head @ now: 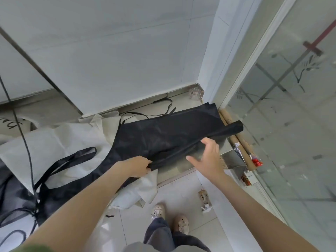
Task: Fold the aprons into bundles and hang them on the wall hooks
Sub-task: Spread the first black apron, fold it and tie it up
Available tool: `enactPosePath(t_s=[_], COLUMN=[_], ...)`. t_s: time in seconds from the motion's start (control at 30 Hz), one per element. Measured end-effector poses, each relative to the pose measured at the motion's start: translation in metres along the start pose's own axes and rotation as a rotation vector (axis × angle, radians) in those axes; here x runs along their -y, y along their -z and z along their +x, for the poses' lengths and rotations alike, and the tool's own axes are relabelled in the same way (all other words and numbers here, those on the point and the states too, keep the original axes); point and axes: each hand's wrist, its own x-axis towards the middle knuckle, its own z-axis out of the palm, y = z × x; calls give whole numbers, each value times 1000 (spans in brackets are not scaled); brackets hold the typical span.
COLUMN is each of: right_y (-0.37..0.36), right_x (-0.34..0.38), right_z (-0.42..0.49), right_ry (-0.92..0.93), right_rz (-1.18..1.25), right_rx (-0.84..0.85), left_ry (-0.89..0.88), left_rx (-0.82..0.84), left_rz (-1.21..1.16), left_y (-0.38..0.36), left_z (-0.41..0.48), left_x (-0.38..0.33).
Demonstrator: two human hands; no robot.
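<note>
While the black apron (pixel 163 131) lies spread over white cloth (pixel 72 135) beside the wall in the head view, the left hand (pixel 138 166) grips the near end of its rolled front edge. The right hand (pixel 207 157), fingers loosely spread, gripping nothing, has its fingertips at the same roll farther right.

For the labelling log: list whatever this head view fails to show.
Wall hooks: outside the head view's frame.
Left hand: fingertips tucked under the black apron fold, head view.
Right hand: grip unclear, far fingers hidden behind the hand itself.
Dark fabric at lower left: cut off by the left edge.
</note>
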Motion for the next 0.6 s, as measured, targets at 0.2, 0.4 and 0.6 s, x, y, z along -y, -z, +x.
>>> enactPosePath(t_s=[0.2, 0.4, 0.6], right_y=[4, 15, 4], right_x=[2, 6, -2], right_z=[29, 59, 90], right_ry=[395, 314, 271], right_rz=[-695, -679, -747], right_rx=[223, 592, 431], left_ry=[74, 157, 102], left_rx=[236, 312, -89], left_rz=[43, -29, -6], left_y=[20, 34, 61], left_z=[-2, 1, 21], left_x=[2, 12, 23])
